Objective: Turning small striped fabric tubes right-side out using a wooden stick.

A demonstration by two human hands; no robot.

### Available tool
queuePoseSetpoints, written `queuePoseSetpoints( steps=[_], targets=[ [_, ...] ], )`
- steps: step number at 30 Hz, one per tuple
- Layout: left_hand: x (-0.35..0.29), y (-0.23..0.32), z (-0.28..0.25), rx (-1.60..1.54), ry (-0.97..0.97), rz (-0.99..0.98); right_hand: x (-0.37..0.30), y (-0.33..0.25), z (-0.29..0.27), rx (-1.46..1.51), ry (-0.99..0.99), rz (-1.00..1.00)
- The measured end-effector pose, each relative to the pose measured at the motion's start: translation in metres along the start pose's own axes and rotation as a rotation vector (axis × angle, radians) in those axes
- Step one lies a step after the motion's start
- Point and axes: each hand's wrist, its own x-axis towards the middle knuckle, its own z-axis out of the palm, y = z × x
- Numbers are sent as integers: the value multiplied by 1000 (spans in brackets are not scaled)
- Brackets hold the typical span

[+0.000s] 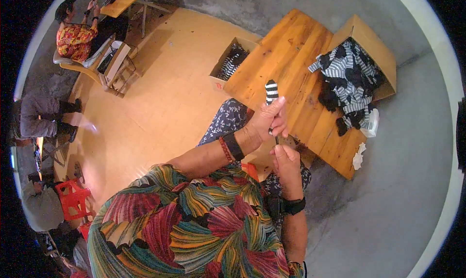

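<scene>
Okay, so our left hand (266,119) is curled closed around a small striped knit piece (272,89), its rounded tip poking up past the thumb, held near the edge of the wooden table (291,45). Our right hand (286,159) sits just below, thumb and fingertips pinched together on a thin dark strip (277,140); honestly we can't tell if that's a tool or part of the knit, because the left fingers hide its upper end. If it's something stiff, our worry is a hard push snagging a loop or stretching the fabric out of shape. A lazy left grip could also let the piece slip away, being that small and soft. And the heap of knits (349,74) spilling out of the big carton (366,30) looks loose enough that a bump to the table might send a few over. Texture-wise, we've got fuzzy, stretchy-looking yarn in black and white bands on our piece, grey and black in the heap, against stiff, square-cornered brown cardboard and smooth planks with visible grain. The crumpled white tissue (358,156) by the table's edge looks thin and papery.
</scene>
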Motion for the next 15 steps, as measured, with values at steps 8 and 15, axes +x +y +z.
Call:
queuePoseSetpoints(
  steps=[8, 15],
  targets=[
    [-12, -12, -5, -9, -15, -138, 3, -17, 14, 343, -9, 157],
    [-5, 19, 19, 30, 91, -45, 7, -4, 6, -11, 59, -43]
  ],
)
